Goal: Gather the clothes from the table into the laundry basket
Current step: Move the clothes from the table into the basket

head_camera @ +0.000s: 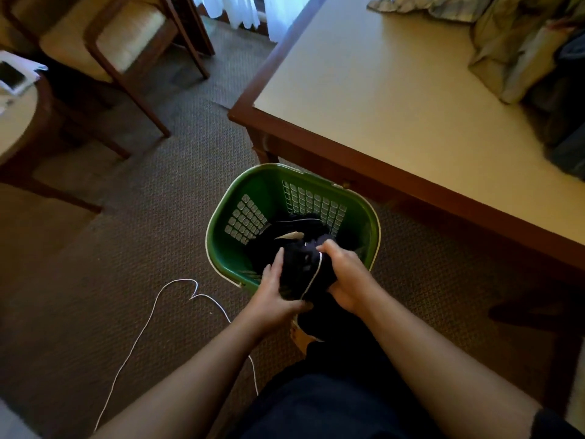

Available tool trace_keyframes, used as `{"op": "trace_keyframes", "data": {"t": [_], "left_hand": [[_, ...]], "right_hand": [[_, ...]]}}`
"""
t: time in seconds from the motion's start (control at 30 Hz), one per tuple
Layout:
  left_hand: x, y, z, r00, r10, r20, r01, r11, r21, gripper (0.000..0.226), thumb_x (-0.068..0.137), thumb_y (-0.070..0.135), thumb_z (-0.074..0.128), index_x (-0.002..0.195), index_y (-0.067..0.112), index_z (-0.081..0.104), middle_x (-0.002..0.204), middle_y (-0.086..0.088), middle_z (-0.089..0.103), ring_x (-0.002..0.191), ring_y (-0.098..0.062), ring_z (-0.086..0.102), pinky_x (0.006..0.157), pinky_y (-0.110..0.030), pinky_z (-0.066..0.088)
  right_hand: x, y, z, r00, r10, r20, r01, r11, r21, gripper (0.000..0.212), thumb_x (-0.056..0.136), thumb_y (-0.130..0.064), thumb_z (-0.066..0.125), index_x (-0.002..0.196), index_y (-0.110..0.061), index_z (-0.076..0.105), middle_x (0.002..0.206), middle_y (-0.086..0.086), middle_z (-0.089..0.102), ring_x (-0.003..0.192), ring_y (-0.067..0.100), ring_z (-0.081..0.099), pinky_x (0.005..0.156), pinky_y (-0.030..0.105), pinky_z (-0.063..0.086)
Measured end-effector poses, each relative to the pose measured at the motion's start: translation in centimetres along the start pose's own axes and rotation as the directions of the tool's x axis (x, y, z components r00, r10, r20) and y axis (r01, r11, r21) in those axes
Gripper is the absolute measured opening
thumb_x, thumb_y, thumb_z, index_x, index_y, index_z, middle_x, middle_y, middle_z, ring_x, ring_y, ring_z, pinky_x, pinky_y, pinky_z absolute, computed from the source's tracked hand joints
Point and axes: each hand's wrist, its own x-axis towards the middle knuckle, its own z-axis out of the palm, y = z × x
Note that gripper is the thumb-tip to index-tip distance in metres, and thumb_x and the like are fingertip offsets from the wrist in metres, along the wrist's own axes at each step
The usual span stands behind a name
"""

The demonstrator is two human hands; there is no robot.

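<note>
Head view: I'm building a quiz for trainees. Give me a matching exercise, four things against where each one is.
1 laundry basket
2 dark garment
3 white cord
4 pale green clothes

A far right on the table
B gripped by left hand and right hand
C on the carpet by the table's corner
D looped on the carpet, left of the basket

Pairs: 1-C, 2-B, 3-D, 4-A

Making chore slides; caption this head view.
Left hand and right hand grip a dark garment over the green laundry basket; more clothes on the table.
</note>
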Motion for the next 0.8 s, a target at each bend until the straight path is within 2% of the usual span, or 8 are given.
{"op": "trace_keyframes", "data": {"t": [0.1,0.17,0.23,0.4,0.5,0.63,0.7,0.8], "left_hand": [[-0.4,1.1,-0.1,0.999,0.016,-0.036,-0.022,0.982,-0.186,0.102,0.070,0.029,0.089,0.145,0.065,0.030,0.153,0.008,0.042,0.134,-0.021,0.049,0.106,-0.052,0.050],[-0.6,2.5,-0.2,0.996,-0.006,-0.091,-0.028,0.931,-0.363,0.060,0.086,0.020,0.079,0.132,0.051,0.055,0.133,-0.003,0.067,0.115,-0.027,0.069,0.094,-0.052,0.058],[-0.9,4.2,-0.7,0.984,-0.027,-0.178,-0.057,0.889,-0.454,0.031,0.096,0.005,0.062,0.118,0.027,0.067,0.119,-0.014,0.073,0.104,-0.031,0.074,0.088,-0.053,0.060],[-1.7,6.4,-1.4,0.961,0.090,-0.261,-0.206,0.864,-0.459,0.024,0.091,-0.004,0.067,0.105,0.014,0.072,0.108,-0.018,0.075,0.104,-0.032,0.074,0.094,-0.053,0.058],[-2.1,7.5,-1.7,0.916,0.215,-0.339,-0.348,0.845,-0.405,0.026,0.089,0.002,0.071,0.098,0.026,0.075,0.104,-0.010,0.076,0.105,-0.027,0.074,0.093,-0.050,0.059],[-2.1,10.5,-2.9,0.821,0.377,-0.429,-0.512,0.818,-0.262,0.039,0.087,-0.004,0.069,0.100,0.033,0.071,0.103,-0.001,0.076,0.100,-0.016,0.073,0.081,-0.027,0.058],[-1.7,11.2,-3.2,0.828,0.392,-0.402,-0.503,0.835,-0.223,0.041,0.088,-0.005,0.065,0.108,0.030,0.068,0.104,0.001,0.075,0.099,-0.011,0.073,0.080,-0.025,0.058],[-0.3,9.8,-3.1,0.912,0.339,-0.229,-0.360,0.931,-0.055,0.048,0.086,0.007,0.067,0.124,0.036,0.062,0.121,0.006,0.070,0.110,-0.011,0.069,0.092,-0.038,0.059]], "right_hand": [[-2.3,-1.4,3.6,0.983,-0.160,0.085,0.149,0.981,0.127,0.024,0.088,-0.005,0.054,0.108,0.001,0.066,0.103,0.021,0.069,0.096,0.037,0.068,0.090,0.044,0.056],[-3.8,-2.5,4.9,0.953,-0.288,0.091,0.281,0.956,0.085,0.028,0.083,0.014,0.047,0.101,-0.001,0.063,0.088,0.016,0.065,0.083,0.032,0.066,0.074,0.041,0.056],[-5.2,-3.7,5.5,0.912,-0.391,0.121,0.394,0.919,0.006,0.038,0.079,0.021,0.045,0.102,-0.003,0.063,0.086,0.013,0.065,0.083,0.031,0.068,0.072,0.046,0.058],[-7.7,-6.1,4.8,0.715,-0.690,0.115,0.686,0.660,-0.306,0.035,0.079,0.020,0.051,0.095,-0.007,0.065,0.079,-0.002,0.067,0.075,0.010,0.067,0.066,0.023,0.055],[-9.3,-7.2,4.6,0.620,-0.744,0.249,0.783,0.567,-0.256,0.039,0.078,0.023,0.050,0.094,-0.009,0.064,0.081,-0.009,0.068,0.082,0.008,0.067,0.073,0.023,0.054],[-10.5,-9.3,5.0,0.487,-0.808,0.332,0.872,0.427,-0.239,0.038,0.076,0.022,0.053,0.097,-0.008,0.062,0.088,-0.006,0.066,0.089,0.014,0.067,0.076,0.028,0.055],[-9.9,-9.7,4.7,0.481,-0.816,0.321,0.869,0.394,-0.300,0.035,0.078,0.016,0.058,0.102,-0.008,0.063,0.092,0.001,0.066,0.091,0.020,0.068,0.077,0.032,0.058],[-7.7,-8.1,3.2,0.577,-0.763,0.293,0.763,0.375,-0.527,0.033,0.080,0.001,0.064,0.108,-0.016,0.063,0.095,0.001,0.068,0.086,0.018,0.069,0.072,0.034,0.060]]}}
